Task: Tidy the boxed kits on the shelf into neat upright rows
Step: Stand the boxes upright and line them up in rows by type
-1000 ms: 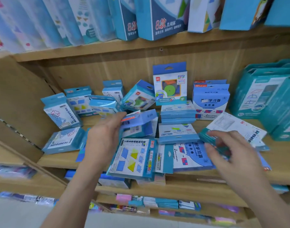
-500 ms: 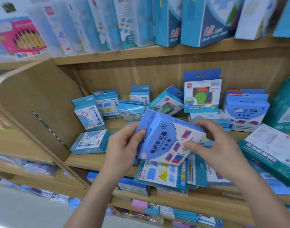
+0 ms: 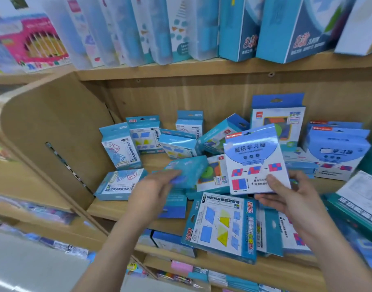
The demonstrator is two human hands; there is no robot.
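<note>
- Holding the blue-and-white box up straight is the job now. My right grip has it by the bottom edge, thumb on the front, fingers curled behind.
- The box sticks up above that grip, lifted off the shelf.
- I think it goes with the matching boxes standing at the back on the right. I should set it down gently on its bottom edge, front facing out, snug beside them.
- My left grip is on a teal box near the middle of the shelf. It is blurry, so I cannot tell if it holds the box or only touches it.
- The flat box with yellow triangles looks to hang over the front edge; a bump could knock it off.
</note>
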